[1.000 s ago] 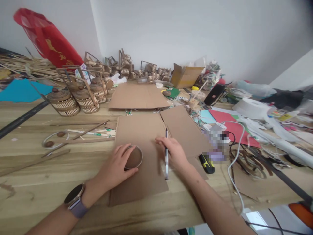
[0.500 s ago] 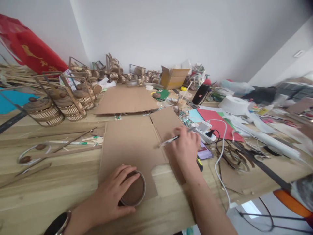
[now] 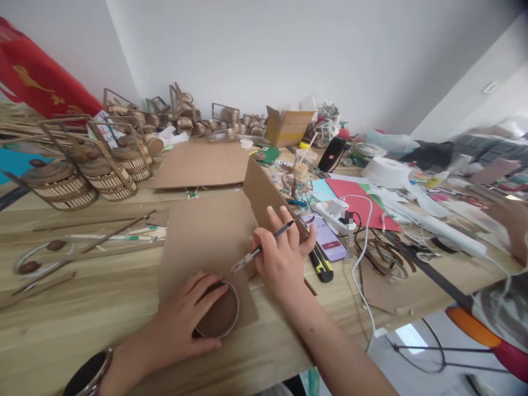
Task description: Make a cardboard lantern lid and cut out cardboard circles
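My left hand (image 3: 192, 313) rests over a shallow round brown piece with a thin rim (image 3: 226, 316), thumb on its near side and fingers across its top. This round piece lies on a sheet of cardboard (image 3: 202, 220). My right hand (image 3: 282, 258) has a pen (image 3: 256, 252) lodged between its fingers, its clear end pointing down-left toward the round piece. Beside that hand, a folded cardboard flap (image 3: 264, 190) stands up along the sheet's right edge. My right hand hides part of the flap; whether it presses on it I cannot tell.
Right of the flap lie a yellow-black utility knife (image 3: 320, 264), a phone (image 3: 330, 242) and a power strip (image 3: 336, 216). Small wooden buckets (image 3: 61, 184) stand at the left, near thin strips (image 3: 111, 239). Another person's hand (image 3: 509, 225) is at the far right.
My right hand has moved left and nearer with the pen. The right cardboard flap has tilted up from lying flat, and the knife and phone show more. My left hand stays on the round piece.
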`<state>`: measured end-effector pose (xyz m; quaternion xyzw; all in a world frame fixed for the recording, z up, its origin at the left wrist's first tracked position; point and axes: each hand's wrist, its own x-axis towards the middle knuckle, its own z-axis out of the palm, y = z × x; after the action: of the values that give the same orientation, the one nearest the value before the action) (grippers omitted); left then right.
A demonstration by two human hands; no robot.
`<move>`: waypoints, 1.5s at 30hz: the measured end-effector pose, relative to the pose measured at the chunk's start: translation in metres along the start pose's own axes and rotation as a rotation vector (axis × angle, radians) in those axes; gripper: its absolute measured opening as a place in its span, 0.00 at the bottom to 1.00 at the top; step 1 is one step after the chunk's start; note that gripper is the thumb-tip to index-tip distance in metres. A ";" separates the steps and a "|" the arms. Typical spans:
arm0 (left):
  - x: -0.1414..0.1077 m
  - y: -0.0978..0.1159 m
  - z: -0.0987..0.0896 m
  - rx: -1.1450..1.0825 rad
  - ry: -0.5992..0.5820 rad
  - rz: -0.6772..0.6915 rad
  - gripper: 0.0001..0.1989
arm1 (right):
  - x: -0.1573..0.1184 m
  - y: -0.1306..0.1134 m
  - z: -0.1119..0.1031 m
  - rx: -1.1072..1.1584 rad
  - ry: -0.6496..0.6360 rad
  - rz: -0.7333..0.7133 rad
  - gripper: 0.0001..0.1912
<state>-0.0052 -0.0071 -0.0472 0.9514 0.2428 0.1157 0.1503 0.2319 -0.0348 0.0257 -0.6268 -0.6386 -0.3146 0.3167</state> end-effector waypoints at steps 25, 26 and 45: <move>0.016 0.026 -0.032 -0.283 -0.095 -0.163 0.51 | -0.015 0.020 0.034 0.629 -0.374 0.098 0.08; 0.018 0.027 -0.031 -0.277 -0.101 -0.172 0.51 | -0.015 0.020 0.035 0.637 -0.382 0.107 0.08; 0.033 0.033 -0.029 -0.338 -0.135 -0.211 0.55 | -0.004 0.026 0.026 0.812 -0.320 0.437 0.10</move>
<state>0.0288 -0.0115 -0.0039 0.8874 0.3076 0.0744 0.3352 0.2577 -0.0163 0.0071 -0.6125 -0.6040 0.1341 0.4920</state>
